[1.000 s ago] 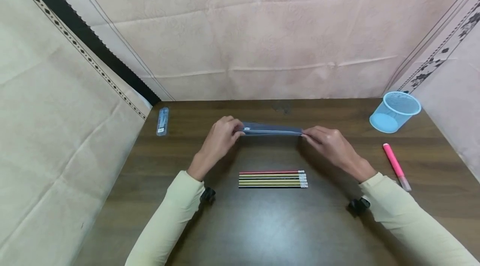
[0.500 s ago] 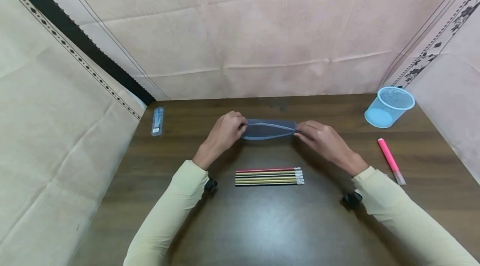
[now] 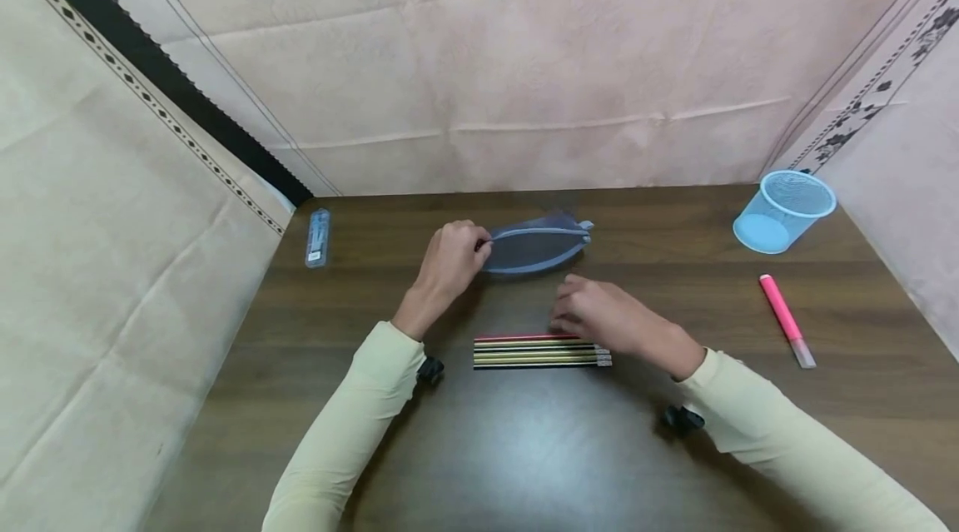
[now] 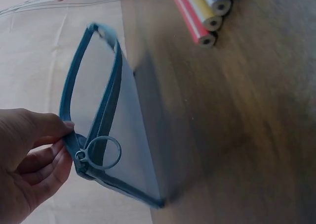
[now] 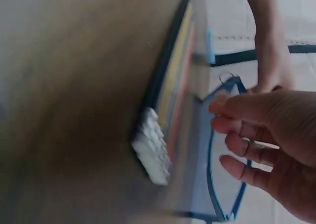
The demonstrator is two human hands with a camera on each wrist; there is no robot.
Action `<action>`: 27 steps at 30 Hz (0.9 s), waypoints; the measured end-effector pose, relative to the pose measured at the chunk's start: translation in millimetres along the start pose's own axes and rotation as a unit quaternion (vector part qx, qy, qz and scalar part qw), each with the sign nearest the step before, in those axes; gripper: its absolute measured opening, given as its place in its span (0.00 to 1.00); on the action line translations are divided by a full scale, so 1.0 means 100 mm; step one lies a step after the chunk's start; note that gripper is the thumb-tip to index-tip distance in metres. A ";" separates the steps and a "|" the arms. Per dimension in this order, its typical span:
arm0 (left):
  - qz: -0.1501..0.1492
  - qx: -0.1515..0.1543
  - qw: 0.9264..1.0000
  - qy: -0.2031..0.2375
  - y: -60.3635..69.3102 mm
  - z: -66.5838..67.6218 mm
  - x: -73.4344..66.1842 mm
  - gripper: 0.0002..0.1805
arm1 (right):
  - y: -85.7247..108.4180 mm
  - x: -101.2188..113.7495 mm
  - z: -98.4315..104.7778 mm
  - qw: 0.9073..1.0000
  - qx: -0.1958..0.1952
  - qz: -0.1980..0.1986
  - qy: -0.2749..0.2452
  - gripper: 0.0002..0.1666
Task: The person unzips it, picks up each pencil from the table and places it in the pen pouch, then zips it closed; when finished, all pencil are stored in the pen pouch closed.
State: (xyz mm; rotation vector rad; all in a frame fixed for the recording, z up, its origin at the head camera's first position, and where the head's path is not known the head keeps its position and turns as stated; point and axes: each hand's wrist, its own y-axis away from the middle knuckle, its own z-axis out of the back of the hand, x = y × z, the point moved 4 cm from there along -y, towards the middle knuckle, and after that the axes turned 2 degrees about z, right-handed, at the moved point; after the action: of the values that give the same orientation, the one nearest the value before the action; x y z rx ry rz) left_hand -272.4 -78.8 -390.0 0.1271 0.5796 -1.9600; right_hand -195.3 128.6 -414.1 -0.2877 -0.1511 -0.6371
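My left hand (image 3: 449, 266) pinches one end of a blue zip pouch (image 3: 534, 251) with sheer, see-through sides. Its mouth gapes, and a round ring pull (image 4: 120, 150) hangs beside the thumb and fingers in the left wrist view. Below the pouch, a row of striped pencils (image 3: 524, 355) lies side by side on the table, their pale-wrapped ends to the right. My right hand (image 3: 610, 317) hovers by the far edge of the row, near those ends. In the right wrist view its fingers (image 5: 247, 172) are loosely bent with nothing between them.
A light blue mesh cup (image 3: 782, 211) stands at the back right of the wooden table (image 3: 360, 449). Nearer lies a pink marker (image 3: 782, 311) with a pale end. A small blue case (image 3: 318, 238) sits at the back left. Cloth (image 3: 509, 74) hangs behind the table.
My right hand has let go of the pouch's right end and come down toward the pencils. The pouch's mouth has spread from nearly flat to wide, its left end still pinched.
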 end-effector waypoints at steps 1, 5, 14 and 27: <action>0.006 0.004 1.000 0.001 0.00 -0.01 0.00 0.08 | -0.01 0.02 -0.04 1.000 0.010 0.001 -0.001 0.02; 0.014 0.013 1.000 0.002 0.02 -0.06 0.02 0.08 | -0.02 0.04 -0.17 1.000 0.026 0.006 -0.003 0.03; 0.008 0.010 1.000 0.006 0.00 -0.09 0.04 0.08 | -0.09 0.06 -0.26 0.999 0.023 0.001 0.028 0.05; 0.013 0.014 1.000 0.022 -0.01 -0.07 0.08 0.08 | -0.16 -0.07 0.03 0.998 0.038 0.015 -0.057 0.03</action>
State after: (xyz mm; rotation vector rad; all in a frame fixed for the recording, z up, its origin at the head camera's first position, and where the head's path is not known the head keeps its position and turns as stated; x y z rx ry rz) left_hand -278.6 -82.1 -398.8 0.1947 0.5754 -1.9442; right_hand -210.6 120.7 -409.5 -0.2516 -0.2792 -0.5843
